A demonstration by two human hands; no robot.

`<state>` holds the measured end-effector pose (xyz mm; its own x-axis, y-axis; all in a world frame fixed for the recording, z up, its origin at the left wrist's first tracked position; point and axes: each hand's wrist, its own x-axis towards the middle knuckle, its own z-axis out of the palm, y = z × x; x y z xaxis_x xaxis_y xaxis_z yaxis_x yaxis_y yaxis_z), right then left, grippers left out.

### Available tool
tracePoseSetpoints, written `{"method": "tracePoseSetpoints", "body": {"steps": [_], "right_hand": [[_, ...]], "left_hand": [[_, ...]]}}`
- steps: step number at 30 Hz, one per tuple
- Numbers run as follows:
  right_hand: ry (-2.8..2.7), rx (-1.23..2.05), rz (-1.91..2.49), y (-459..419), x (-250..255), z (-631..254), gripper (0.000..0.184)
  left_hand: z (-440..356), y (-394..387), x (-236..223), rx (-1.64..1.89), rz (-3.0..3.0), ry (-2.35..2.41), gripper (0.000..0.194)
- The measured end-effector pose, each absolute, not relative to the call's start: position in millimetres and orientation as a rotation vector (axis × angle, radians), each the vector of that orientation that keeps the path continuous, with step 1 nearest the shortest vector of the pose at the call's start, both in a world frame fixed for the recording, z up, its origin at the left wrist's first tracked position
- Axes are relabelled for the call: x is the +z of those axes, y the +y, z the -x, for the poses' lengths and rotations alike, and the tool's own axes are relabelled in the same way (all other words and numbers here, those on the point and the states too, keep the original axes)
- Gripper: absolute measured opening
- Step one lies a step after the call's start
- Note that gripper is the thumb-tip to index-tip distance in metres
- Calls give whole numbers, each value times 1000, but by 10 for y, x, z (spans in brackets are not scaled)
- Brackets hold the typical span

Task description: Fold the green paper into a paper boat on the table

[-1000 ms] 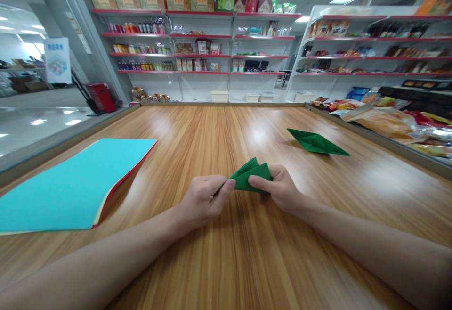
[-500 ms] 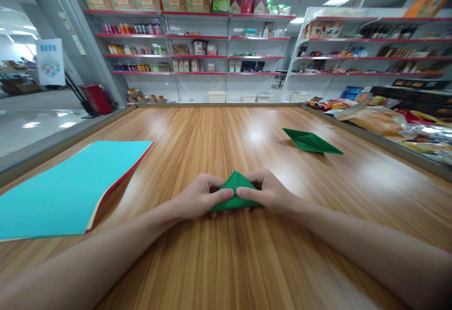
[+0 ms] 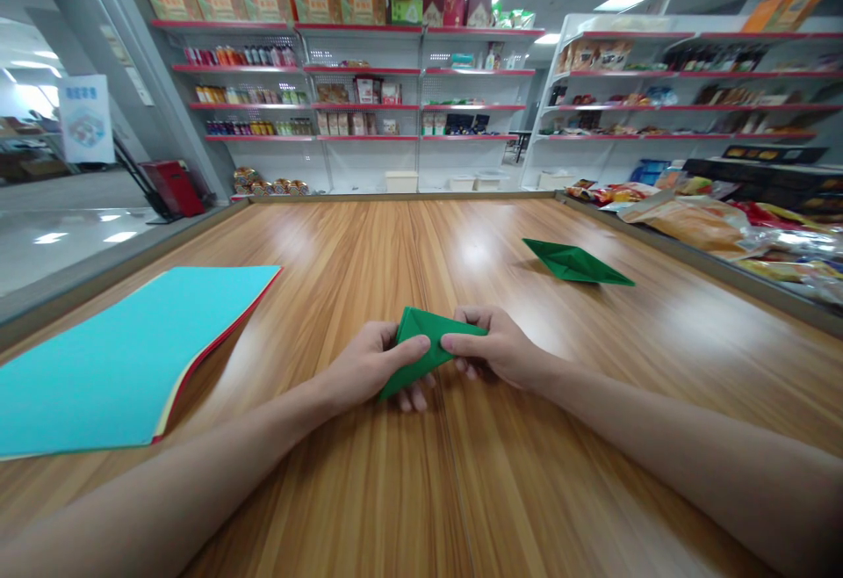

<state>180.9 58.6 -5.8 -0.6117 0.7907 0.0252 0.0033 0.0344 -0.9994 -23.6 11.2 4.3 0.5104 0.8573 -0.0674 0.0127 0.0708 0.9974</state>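
Observation:
Between my two hands is a folded green paper (image 3: 421, 332), a flat triangular shape tilted to one side just above the table. My left hand (image 3: 378, 363) pinches its left part, thumb on top and fingers beneath. With thumb and fingers, my right hand (image 3: 493, 343) grips the right corner of the same paper. The two thumbtips lie close together near its middle, and the underside is hidden. Farther off to the right, a second folded green paper (image 3: 580, 263), shaped like a small boat, rests on the table.
A stack of coloured paper sheets (image 3: 138, 354), light blue on top, lies on the wooden table (image 3: 369, 490) at left. Packaged snacks (image 3: 698, 222) are heaped beyond the table's right edge. Shelves of goods (image 3: 369, 108) stand behind the far edge.
The green paper in my hands has turned, its peak now pointing up and left and one corner up to the right. My left fingertips show more beneath it.

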Motion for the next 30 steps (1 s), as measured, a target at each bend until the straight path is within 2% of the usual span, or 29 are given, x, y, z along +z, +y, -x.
{"method": "tracePoseSetpoints", "body": {"steps": [6, 9, 16, 26, 30], "right_hand": [[-1791, 1515, 861, 535, -22, -1785, 36], [-1778, 1482, 886, 505, -9, -1783, 37], [-1781, 1448, 809, 462, -15, -1764, 39], [-1798, 1361, 806, 406, -10, -1750, 58], [-1748, 1281, 771, 418, -15, -1754, 59]], "left_hand": [[127, 42, -33, 1083, -1415, 1021, 45], [121, 12, -40, 1066, -1542, 1047, 36], [128, -18, 17, 1149, -1503, 1038, 41], [131, -15, 47, 1114, -1382, 988, 41], [141, 12, 70, 1072, -1376, 986, 44]]}}
